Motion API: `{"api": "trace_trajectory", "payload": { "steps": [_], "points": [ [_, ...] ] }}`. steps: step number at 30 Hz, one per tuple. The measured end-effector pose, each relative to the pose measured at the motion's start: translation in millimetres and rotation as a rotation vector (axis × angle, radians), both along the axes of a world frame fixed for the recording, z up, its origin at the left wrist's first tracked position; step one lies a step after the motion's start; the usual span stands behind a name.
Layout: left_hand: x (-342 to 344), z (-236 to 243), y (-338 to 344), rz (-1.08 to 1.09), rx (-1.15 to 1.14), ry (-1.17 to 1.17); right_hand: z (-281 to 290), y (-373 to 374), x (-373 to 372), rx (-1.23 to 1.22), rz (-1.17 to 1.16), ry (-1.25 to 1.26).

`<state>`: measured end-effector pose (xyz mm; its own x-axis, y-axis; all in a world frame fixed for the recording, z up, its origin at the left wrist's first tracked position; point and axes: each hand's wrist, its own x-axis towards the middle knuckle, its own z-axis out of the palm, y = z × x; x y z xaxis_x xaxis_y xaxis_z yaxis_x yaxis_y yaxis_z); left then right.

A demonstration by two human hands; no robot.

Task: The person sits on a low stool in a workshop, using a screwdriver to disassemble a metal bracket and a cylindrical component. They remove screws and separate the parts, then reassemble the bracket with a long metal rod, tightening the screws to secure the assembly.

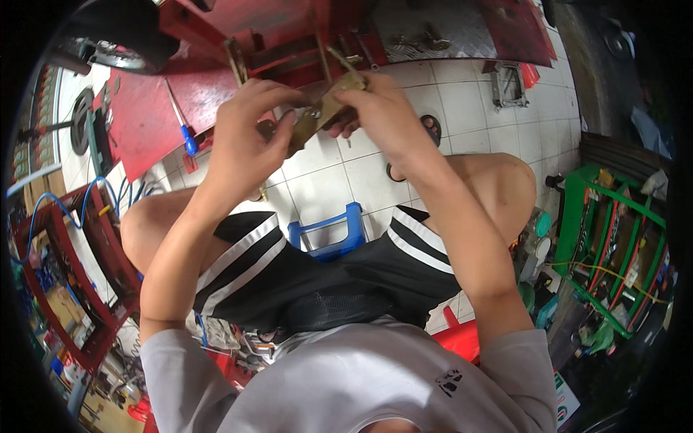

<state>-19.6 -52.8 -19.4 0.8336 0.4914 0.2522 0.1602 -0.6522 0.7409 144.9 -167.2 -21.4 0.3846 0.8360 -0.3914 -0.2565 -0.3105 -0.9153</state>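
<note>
My left hand (252,130) grips the left end of a gold-coloured metal part (330,105), with thumb and fingers curled at a small silver fitting on it. My right hand (372,112) holds the part's upper right end, thumb on top and fingertips underneath. The part is tilted in the air between my knees and a red metal frame (271,58). Its underside and some of my fingertips are hidden.
A red platform (133,108) holds a blue-handled screwdriver (188,137); a black wheel (115,40) sits above. A blue plastic stool (325,234) stands between my legs. A green rack (588,238) is right, a red rack (65,267) with blue hose left.
</note>
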Motion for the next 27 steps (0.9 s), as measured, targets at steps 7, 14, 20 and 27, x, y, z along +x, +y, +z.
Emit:
{"api": "trace_trajectory", "payload": {
  "steps": [7, 14, 20, 27],
  "points": [
    [-4, 5, -7, -0.013, -0.158, 0.054, 7, -1, 0, -0.07, 0.093, 0.079],
    [-2, 8, -7, -0.052, -0.227, 0.045, 6, -1, 0, -0.068, 0.125, 0.125],
    [-5, 2, -1, -0.107, -0.216, -0.013, 11, -2, -2, -0.111, 0.12, 0.182],
    [-10, -2, -9, -0.113, -0.086, 0.123, 12, -3, -8, -0.2, 0.128, -0.001]
  ]
}}
